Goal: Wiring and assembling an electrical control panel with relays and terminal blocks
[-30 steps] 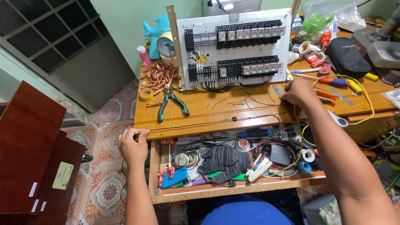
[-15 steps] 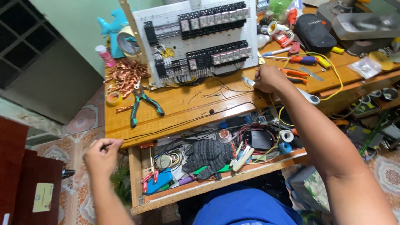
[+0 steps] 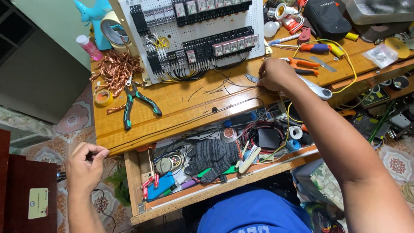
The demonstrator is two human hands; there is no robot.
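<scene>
Two hands on one thin black wire [image 3: 181, 123], pulled out along the front edge of the wooden workbench [image 3: 172, 108]. Left hand [image 3: 85, 164] sits off the bench's left corner, fingertips pinched together on the wire end. Right hand [image 3: 276, 74] is on the benchtop at the other end, fingers curled down; whether they actually clamp the wire I cannot tell, knuckles hide it.

To do this well, my read: keep tension even and the line low against the wood so it stays straight without kinks, and don't let the pinch slip.

Room: between the grips the benchtop strip is mostly bare apart from a few loose wire offcuts. Behind the line, green-handled pliers [image 3: 137, 103] and a copper wire tangle [image 3: 115, 69] near the left grip; orange-handled cutters [image 3: 302, 67] and the white relay panel [image 3: 194, 34] close to the right. Below the line the open drawer [image 3: 207, 192] juts out, with a grey knit glove [image 3: 213, 157] among the clutter.
</scene>
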